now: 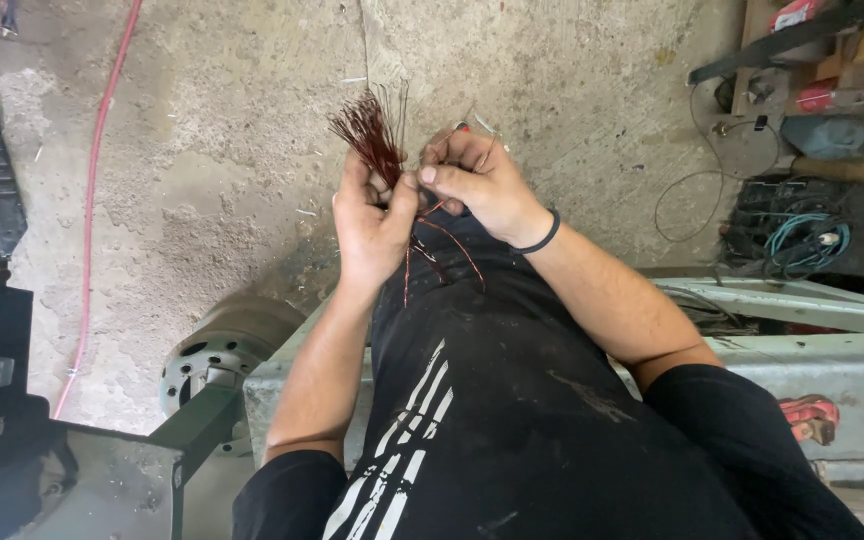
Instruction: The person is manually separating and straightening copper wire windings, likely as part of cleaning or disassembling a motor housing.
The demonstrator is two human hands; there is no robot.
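Dozens of thin reddish copper wires (367,130) fan upward from my left hand (372,222), which pinches the bundle at its base, just above my black trousers (492,400). My right hand (477,180) pinches a few strands beside it. Working well here means, I judge, keeping the left grip firm and drawing strands singly, clear of the concrete floor (212,150) and red hose (92,200).

Both bare forearms reach forward from short black sleeves and meet over the lap. The left hand (370,222) is curled into a loose fist, back toward the camera, thumb pressed up against the other hand. The right hand (477,180) bends in at the wrist, fingers curled and pinching, touching the left.
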